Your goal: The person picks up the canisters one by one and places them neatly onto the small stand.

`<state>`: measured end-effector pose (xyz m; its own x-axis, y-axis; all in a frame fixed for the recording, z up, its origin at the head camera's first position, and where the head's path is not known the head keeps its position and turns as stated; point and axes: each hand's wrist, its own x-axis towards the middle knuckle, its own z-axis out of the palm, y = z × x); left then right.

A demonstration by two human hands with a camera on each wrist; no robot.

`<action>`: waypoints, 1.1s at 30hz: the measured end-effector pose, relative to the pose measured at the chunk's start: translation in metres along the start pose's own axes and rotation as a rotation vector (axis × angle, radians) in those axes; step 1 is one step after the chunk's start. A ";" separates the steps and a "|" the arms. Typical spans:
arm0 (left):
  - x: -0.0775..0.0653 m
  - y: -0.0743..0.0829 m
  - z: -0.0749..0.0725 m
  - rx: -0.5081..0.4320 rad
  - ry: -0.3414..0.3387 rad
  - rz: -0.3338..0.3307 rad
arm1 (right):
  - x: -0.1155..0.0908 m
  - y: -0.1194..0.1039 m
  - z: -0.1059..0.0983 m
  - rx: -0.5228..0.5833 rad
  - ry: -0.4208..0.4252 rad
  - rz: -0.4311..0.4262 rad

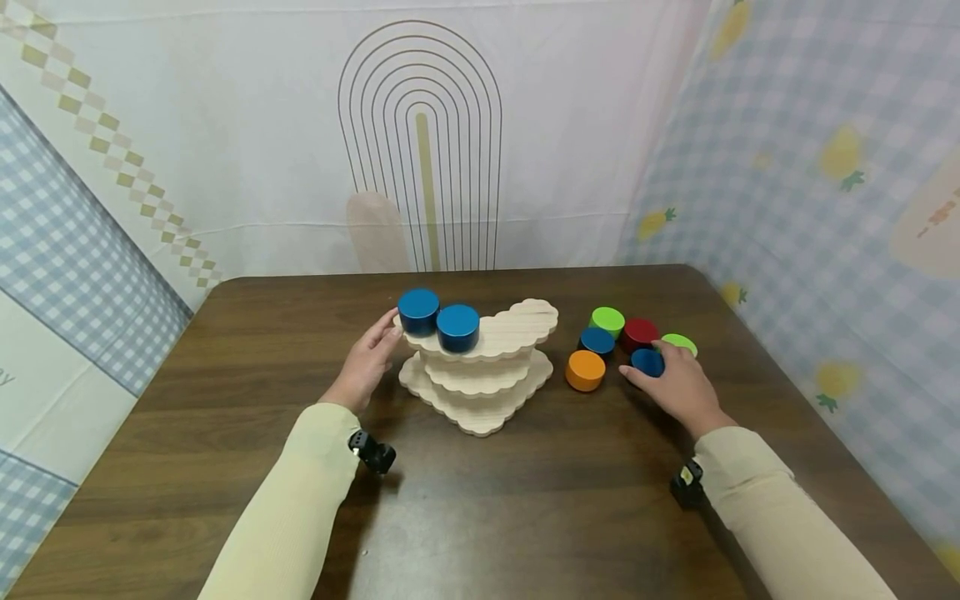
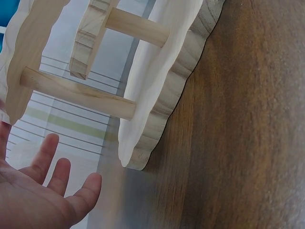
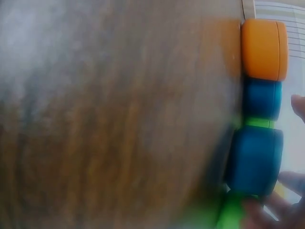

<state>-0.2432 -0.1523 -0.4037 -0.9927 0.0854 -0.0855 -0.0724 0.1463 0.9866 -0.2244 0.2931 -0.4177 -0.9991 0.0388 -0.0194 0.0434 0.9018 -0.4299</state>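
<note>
A tiered wooden stand [image 1: 517, 332] with scalloped edges stands mid-table, its boards joined by round dowels [image 2: 78, 93]. Two blue cylinders [image 1: 458, 328] sit on the left part of its top board. At that board's left end, my left hand [image 1: 365, 362] touches the edge beside the farther blue cylinder [image 1: 418, 312]; the left wrist view shows its lower fingers [image 2: 59, 176] spread loosely below the board. To the right, my right hand [image 1: 684, 387] reaches over another blue cylinder [image 1: 647, 362], fingertips at its far side and thumb standing off from its near side.
Around the right hand stand an orange cylinder [image 1: 585, 371], a blue one [image 1: 597, 342], a dark red one [image 1: 639, 334] and two green ones [image 1: 607, 321]. The brown wooden table [image 1: 480, 500] meets a patterned cloth [image 1: 570, 167] at the back.
</note>
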 end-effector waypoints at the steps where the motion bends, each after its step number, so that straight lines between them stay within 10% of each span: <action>1: 0.000 -0.001 0.000 0.000 0.001 0.000 | 0.001 0.000 0.000 0.000 -0.005 0.002; 33: 0.001 -0.003 -0.001 0.022 0.011 0.012 | 0.015 0.012 0.011 0.023 -0.128 0.018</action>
<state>-0.2444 -0.1539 -0.4061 -0.9945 0.0763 -0.0722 -0.0586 0.1669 0.9842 -0.2385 0.2997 -0.4325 -0.9899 -0.0017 -0.1421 0.0630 0.8912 -0.4493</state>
